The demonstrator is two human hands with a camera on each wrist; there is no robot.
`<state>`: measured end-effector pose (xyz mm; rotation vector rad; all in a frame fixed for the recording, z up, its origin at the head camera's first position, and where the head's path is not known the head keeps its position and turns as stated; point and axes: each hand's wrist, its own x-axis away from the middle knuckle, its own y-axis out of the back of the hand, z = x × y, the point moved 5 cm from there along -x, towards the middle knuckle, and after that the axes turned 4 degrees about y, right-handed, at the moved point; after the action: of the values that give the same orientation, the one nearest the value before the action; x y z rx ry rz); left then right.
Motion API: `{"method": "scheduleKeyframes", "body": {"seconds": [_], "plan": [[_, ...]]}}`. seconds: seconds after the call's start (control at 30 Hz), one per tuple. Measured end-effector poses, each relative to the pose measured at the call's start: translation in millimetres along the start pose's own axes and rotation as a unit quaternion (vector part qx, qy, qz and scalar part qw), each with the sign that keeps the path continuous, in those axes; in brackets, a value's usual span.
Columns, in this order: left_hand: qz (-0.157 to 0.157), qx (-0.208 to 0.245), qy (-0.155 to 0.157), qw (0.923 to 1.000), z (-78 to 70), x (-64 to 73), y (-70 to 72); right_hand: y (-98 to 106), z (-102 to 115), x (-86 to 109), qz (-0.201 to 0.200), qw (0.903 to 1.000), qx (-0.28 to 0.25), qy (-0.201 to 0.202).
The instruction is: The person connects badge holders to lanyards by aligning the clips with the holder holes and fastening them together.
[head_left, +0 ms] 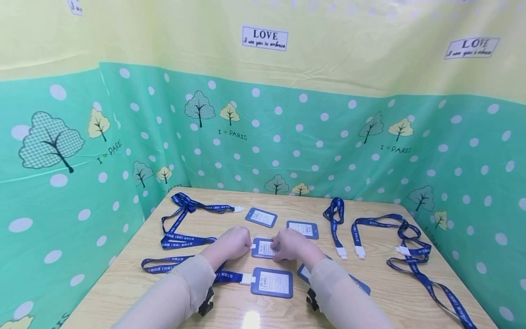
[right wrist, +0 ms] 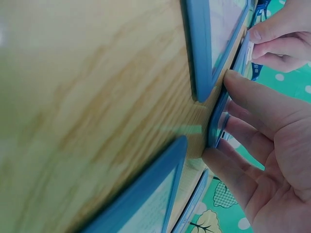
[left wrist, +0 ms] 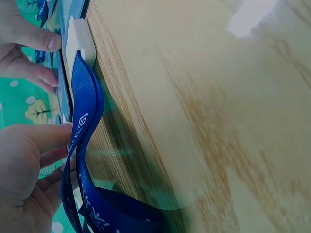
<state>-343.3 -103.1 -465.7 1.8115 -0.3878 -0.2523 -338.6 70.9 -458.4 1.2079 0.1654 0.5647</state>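
At the middle of the table, a blue ID card holder (head_left: 261,247) lies between both hands. My left hand (head_left: 235,242) pinches the white lanyard clip (head_left: 253,246) at the holder's left end; its strap runs back under the hand. My right hand (head_left: 293,244) grips the holder's right end, thumb on the near edge and fingers at the far edge, as the right wrist view shows. Just nearer lies another card holder (head_left: 272,282), joined to a white clip (head_left: 246,278) on a blue lanyard (left wrist: 90,97), which passes in front of the left fingers in the left wrist view.
Two card holders (head_left: 261,217) (head_left: 302,229) lie farther back. Another holder (head_left: 359,284) is partly covered by the right forearm. Blue lanyards with white clips spread at the left (head_left: 176,240) and right (head_left: 423,274). A dotted curtain (head_left: 287,151) hangs behind the wooden table (head_left: 135,292).
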Motion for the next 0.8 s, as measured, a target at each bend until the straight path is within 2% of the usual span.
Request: {"method": "scheduleKeyframes", "body": {"seconds": [0.23,0.47,0.63,0.8], "plan": [[0.0,-0.001,-0.009,1.0,-2.6,4.4,2.3,-0.6,0.6,1.4,0.002,0.9999,0.004,0.009],[0.026,0.0,-0.009,0.9996,-4.1,5.8,2.7,-1.7,-2.4,4.3,0.005,0.9999,-0.007,0.013],[0.03,-0.006,-0.017,0.9994,-2.9,5.1,4.1,-2.7,-4.0,4.3,0.003,0.9993,-0.007,0.035],[0.028,-0.013,-0.02,0.9993,-2.6,3.5,6.0,2.3,-6.4,6.7,-0.004,0.998,-0.044,0.045]]}}
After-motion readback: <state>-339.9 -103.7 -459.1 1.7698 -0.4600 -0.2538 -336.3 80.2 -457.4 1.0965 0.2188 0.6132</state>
